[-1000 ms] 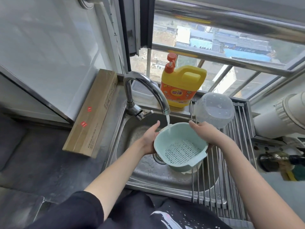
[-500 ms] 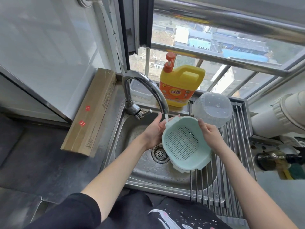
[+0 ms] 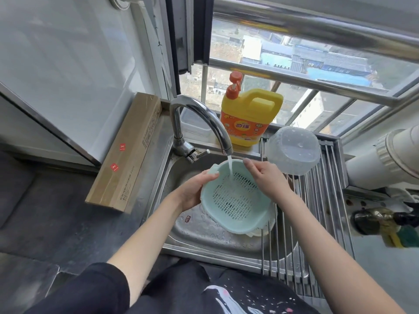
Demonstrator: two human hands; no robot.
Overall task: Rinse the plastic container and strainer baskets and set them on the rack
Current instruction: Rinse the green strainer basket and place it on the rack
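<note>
A pale green strainer basket (image 3: 235, 200) is held over the steel sink (image 3: 195, 232), tilted toward me, with water from the faucet (image 3: 199, 118) running onto its slotted bottom. My left hand (image 3: 192, 191) grips its left rim. My right hand (image 3: 263, 175) holds the far right rim, fingers over the edge. A white object (image 3: 260, 232), perhaps another basket, shows just beneath it. A clear plastic container (image 3: 294, 150) lies upside down on the roll-up rack (image 3: 317, 211) at the right.
A yellow detergent jug (image 3: 249, 118) with an orange pump stands behind the sink. A long cardboard box (image 3: 127, 152) lies along the left counter. A white pipe (image 3: 385, 159) and a brass valve (image 3: 381, 220) are at the right. Window bars rise behind.
The basket has been tipped up and turned under the stream, so water now falls onto its slotted bottom. Both hands shifted round its rim.
</note>
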